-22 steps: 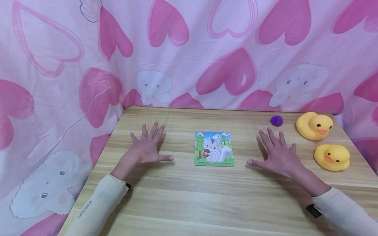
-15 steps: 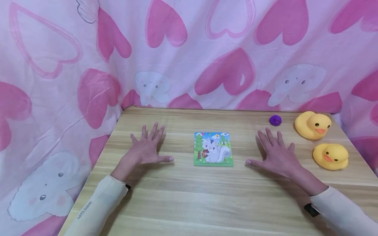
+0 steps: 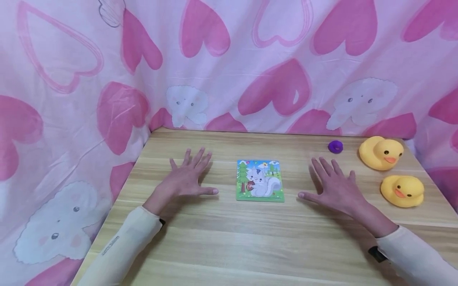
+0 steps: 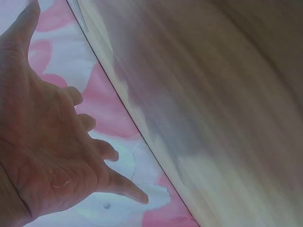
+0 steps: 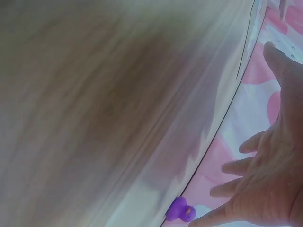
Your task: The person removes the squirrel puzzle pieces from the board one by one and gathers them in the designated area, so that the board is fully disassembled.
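Squirrel card [image 3: 260,180] lies flat on the counter [image 3: 236,246], between left hand [image 3: 186,178] at nine o'clock and right hand [image 3: 338,188] at three, both spread wide and holding nothing. Judged light, stiff and fairly smooth; its nine and three o'clock edges appear the best hold. Wood-grained counter carries a purple duck [image 3: 335,147] at two o'clock, yellow ducks [image 3: 380,154] toward three; heart-print fabric [image 3: 222,87] hangs at twelve.
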A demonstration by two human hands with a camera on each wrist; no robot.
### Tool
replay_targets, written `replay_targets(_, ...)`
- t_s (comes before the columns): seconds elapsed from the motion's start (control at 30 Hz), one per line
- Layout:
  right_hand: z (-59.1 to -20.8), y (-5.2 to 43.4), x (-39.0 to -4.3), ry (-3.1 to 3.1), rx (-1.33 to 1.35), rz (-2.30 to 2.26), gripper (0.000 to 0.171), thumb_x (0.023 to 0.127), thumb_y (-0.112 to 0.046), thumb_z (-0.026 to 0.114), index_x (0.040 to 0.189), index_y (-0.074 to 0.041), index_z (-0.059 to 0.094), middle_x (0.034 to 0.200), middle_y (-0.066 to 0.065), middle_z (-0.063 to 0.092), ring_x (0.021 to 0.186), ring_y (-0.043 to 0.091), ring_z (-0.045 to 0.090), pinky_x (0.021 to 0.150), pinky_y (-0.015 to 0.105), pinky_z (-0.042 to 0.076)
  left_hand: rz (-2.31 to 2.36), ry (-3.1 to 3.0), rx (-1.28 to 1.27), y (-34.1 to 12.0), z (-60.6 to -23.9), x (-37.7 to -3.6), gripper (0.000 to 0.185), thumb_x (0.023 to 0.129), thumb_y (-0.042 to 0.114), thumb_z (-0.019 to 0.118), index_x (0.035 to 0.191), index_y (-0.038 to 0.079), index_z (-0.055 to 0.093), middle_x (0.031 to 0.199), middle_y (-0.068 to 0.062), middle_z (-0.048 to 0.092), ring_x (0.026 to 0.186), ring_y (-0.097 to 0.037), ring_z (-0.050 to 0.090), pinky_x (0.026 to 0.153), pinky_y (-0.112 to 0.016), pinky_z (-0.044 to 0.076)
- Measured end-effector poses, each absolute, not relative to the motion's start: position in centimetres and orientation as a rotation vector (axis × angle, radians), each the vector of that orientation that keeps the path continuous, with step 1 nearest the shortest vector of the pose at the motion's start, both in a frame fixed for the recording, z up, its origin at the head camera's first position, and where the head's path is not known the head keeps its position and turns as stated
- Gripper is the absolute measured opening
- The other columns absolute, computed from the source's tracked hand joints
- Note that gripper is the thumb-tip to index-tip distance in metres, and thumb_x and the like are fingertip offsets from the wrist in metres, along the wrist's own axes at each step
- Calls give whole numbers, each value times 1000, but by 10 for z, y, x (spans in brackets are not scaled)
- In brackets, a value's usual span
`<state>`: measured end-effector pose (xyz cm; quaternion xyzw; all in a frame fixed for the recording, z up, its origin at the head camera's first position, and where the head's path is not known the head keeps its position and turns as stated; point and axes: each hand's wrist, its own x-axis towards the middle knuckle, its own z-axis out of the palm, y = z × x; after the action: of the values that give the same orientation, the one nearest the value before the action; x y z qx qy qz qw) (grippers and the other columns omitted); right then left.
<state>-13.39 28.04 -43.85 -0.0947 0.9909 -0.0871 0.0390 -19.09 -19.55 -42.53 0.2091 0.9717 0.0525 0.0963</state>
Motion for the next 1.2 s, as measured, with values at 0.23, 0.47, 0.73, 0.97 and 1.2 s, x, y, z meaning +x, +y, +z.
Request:
replay_targets(0.23, -437, 268, -130, 3029, -364, -274, 122, 82, -92, 57, 170, -14, 23, 175, 20, 25, 157, 57, 22, 111, 92, 13, 75, 2848, 732, -174, -430, -195, 124, 77, 100, 49, 171, 35, 3, 182, 0, -2, 163, -53, -2, 106, -96, 4)
replay_targets(0.47, -441, 249, -136, 3024, -481, -314, 119, 82, -88, 63, 169, -14, 27, 175, 20, 26, 159, 54, 21, 115, 89, 14, 57, 2759, 835, -149, -434, -200, 117, 79, 97, 50, 170, 40, 5, 181, 6, 2, 166, -47, 0, 109, -94, 1)
replay_targets(0.73, -442, 228, -143, 2981, -558, -341, 112, 83, -85, 65, 166, -17, 34, 176, 16, 26, 161, 50, 20, 117, 88, 13, 95, 2660, 881, -128, -434, -207, 115, 81, 92, 55, 171, 38, 6, 180, 13, 4, 166, -44, 4, 121, -85, 5)
replay_targets(0.97, -440, 215, -148, 2989, -604, -319, 112, 84, -84, 65, 168, -19, 31, 175, 14, 28, 162, 48, 21, 118, 86, 16, 65, 2630, 882, -120, -436, -211, 117, 81, 91, 56, 171, 37, 5, 181, 13, 5, 167, -41, 5, 124, -82, 6)
replay_targets(1.2, -437, 206, -152, 2977, -634, -305, 109, 86, -78, 69, 168, -18, 29, 176, 14, 27, 162, 48, 20, 119, 85, 15, 55, 2622, 866, -119, -437, -211, 117, 82, 90, 57, 171, 36, 3, 181, 13, 3, 167, -40, 3, 124, -82, 7)
